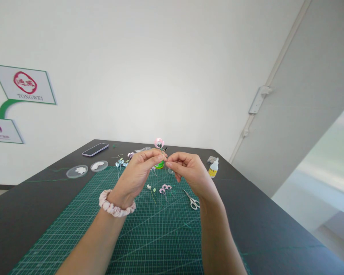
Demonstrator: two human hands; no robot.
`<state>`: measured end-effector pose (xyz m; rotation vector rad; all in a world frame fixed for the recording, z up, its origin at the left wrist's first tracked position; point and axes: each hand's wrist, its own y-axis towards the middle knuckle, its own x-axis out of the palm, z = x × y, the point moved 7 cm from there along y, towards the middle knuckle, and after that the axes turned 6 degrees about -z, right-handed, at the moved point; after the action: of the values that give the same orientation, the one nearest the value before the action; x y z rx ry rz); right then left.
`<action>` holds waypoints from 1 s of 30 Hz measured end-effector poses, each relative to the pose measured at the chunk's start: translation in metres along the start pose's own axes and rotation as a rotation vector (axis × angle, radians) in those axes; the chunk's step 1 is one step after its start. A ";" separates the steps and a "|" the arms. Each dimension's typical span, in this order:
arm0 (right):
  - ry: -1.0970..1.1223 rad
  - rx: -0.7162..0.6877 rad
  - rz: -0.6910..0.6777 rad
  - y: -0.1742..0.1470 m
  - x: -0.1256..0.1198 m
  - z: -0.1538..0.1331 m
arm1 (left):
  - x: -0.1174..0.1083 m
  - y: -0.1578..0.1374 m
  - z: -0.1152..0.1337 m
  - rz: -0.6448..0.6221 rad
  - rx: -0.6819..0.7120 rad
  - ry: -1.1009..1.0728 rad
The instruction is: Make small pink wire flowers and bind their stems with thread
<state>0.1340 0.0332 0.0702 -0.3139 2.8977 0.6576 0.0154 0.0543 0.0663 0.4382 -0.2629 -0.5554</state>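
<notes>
My left hand (pixel 145 165), with a pale scrunchie (pixel 116 206) at its wrist, pinches the green stem of a small pink handmade flower (pixel 159 143). The pink petal loop stands just above the fingertips. Close beside it, the fingers of my right hand (pixel 187 170) are closed in a pinch near the stem's lower part; what lies between them is too thin to make out clearly. Below the hands, several pink-purple petal loops (pixel 163 190) on wires and a white bud (pixel 149 186) with a green leaf lie on the green cutting mat (pixel 160 236).
White-handled scissors (pixel 193 202) lie right of the petals. A glue bottle (pixel 213 168) with a yellow label stands at the right. Left are two clear dishes (pixel 77 172) with white pieces, a phone (pixel 95 149) and blue flowers (pixel 119 163). A green container (pixel 159 165) is partly hidden behind my hands.
</notes>
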 end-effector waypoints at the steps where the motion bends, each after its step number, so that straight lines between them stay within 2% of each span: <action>1: -0.002 -0.001 -0.003 0.000 0.000 0.000 | 0.000 0.000 0.000 -0.006 0.001 -0.008; 30: 0.027 -0.016 -0.067 -0.001 0.003 0.003 | 0.004 0.000 0.001 -0.046 0.006 -0.044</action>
<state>0.1320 0.0332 0.0665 -0.4227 2.8943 0.6717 0.0185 0.0517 0.0675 0.4390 -0.2977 -0.6097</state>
